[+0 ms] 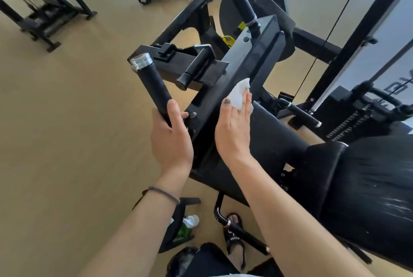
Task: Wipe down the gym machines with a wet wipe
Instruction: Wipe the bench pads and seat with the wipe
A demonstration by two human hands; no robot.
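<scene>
your left hand (171, 140) grips the lower end of the black foam handle (152, 89) while your right hand (233, 129), fingers straight, presses the white wet wipe (239, 94) flat against the black steel beam (234, 75) of the machine, just above the padded seat (279, 142).

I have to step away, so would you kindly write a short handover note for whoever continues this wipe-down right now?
Left hand: grips the lower end of the black foam handle, steadying the machine arm.
Right hand: fingers straight, pressing the white wet wipe flat against the black metal beam.
Wipe already shows a dark smudge, so some cleaning has been done; which surfaces, I cannot tell.
Left: finish the beam, then probably the handles and the black seat pad. The other machine across the floor also likely needs doing.
</scene>
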